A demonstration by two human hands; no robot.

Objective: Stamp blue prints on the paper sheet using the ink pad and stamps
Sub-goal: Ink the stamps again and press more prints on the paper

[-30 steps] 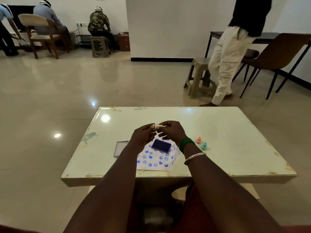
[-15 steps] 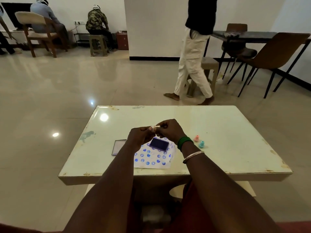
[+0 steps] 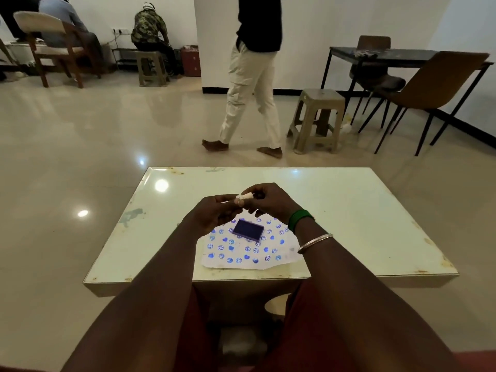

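A white paper sheet (image 3: 284,257) covered with several blue smiley and heart prints lies at the near middle of the table. The dark blue ink pad (image 3: 247,230) rests on the sheet's far part, its inked face showing. Above the pad, my left hand (image 3: 212,216) and my right hand (image 3: 271,200) meet, both pinching a small white stamp (image 3: 245,196) between their fingertips. The stamp is held roughly level, clear of the pad and the paper. My right wrist carries a green band and a metal bangle.
The pale, worn table (image 3: 349,210) stretches left and right of the sheet. Beyond it a person (image 3: 252,76) walks across the tiled floor. A plastic stool (image 3: 316,119) and a dark chair (image 3: 434,87) stand at the back right.
My hands have stayed together on the white stamp above the pad, shifting only slightly. The person in the background has walked to the left.
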